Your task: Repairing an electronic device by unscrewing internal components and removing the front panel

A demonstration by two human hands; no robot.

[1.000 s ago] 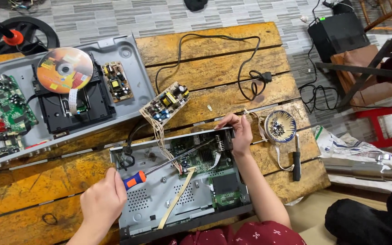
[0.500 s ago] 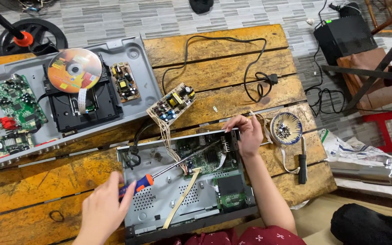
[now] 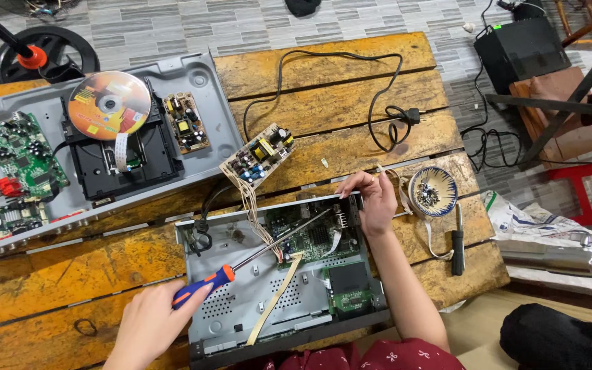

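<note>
Left hand, lower left of frame, is wrapped round the orange-and-blue handle of a screwdriver; shaft runs on a diagonal, lower left to upper right, tip landing on the green circuit board inside the open metal case at bottom centre; so the long axis points away from the left hand toward the right one.

Right hand, just right of centre, has its fingers curled over the case's upper right corner, pressing on the rim; nothing pinched; it is the hand nearer the tip, the left the nearer to the handle.

A small power board lies on the wooden table just above the case, tied to it by a bundle of wires; a cream ribbon cable crosses the case floor.

Right of the hand: bowl of screws, and a black screwdriver beside it.

Upper left: second opened player with a disc on its tray.

Versus half a second ago: grip, shaft angle and right-hand hold unchanged; only the view has shifted slightly.
</note>
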